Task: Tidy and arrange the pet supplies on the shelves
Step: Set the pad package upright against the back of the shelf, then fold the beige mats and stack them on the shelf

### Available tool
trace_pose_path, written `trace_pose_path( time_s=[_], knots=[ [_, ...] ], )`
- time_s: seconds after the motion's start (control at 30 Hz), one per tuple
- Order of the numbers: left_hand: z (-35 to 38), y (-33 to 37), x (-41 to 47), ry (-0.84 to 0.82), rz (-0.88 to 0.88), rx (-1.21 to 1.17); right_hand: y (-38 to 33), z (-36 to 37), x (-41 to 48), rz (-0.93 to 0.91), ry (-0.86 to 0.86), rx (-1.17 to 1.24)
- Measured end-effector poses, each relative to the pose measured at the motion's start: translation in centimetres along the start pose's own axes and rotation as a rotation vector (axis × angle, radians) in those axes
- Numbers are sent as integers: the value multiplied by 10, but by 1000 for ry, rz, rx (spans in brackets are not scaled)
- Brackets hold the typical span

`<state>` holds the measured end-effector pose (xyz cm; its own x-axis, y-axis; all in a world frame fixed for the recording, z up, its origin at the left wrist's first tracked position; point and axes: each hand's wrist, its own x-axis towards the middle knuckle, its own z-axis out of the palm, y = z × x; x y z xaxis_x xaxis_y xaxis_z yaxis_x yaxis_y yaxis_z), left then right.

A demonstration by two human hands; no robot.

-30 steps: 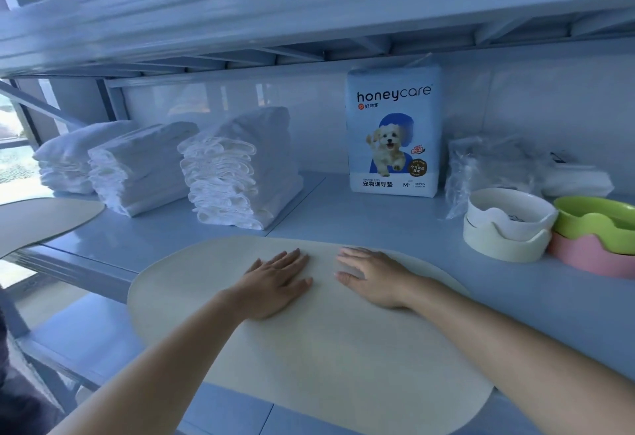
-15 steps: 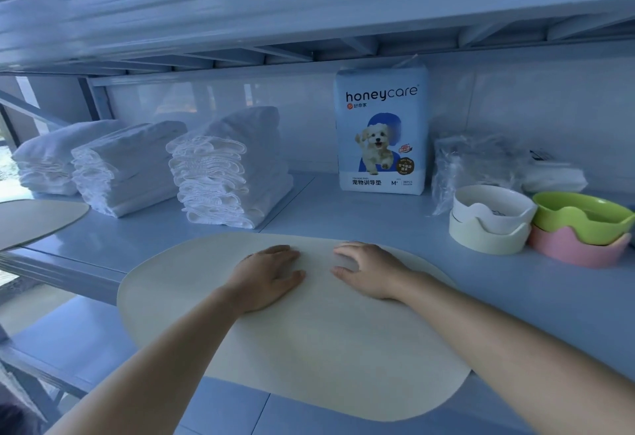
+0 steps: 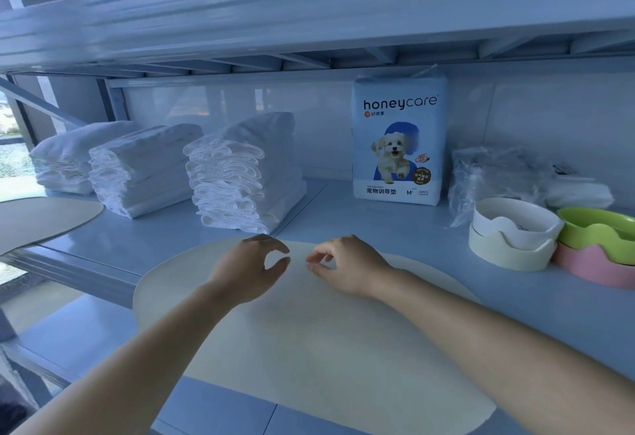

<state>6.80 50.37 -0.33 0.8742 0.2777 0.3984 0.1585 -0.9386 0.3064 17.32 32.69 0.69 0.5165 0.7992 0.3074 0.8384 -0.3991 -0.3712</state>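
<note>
Pale blue metal shelf: the flat cream oval mat lies along its front, long axis left to near-right, near side overhanging the edge. Your left grip and right grip hover over its far rim (equally close), fingers loosely curled, holding nothing.

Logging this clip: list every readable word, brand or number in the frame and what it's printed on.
"honeycare": upper front of the pad package.
"好命家": just under that brand name.
"宠物训导垫": package front, bottom left.
"M": to the right of that, on the bottom strip.
The package's small print and round badges, and the label on the plastic bag, are too blurred to read.
</note>
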Motion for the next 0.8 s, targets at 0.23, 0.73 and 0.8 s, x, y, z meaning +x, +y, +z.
trace_pose_path(
  time_s=[0.23,0.73,0.8],
  knots=[
    [-18,-50,15,102,-16,-15,-36,19,46,-33,75,14],
    [-102,-251,22,117,-90,42,-150,116,197,-111,50,130],
    [-113,-281,16,126,-111,49,-172,135,218,-137,28,135]
  ],
)
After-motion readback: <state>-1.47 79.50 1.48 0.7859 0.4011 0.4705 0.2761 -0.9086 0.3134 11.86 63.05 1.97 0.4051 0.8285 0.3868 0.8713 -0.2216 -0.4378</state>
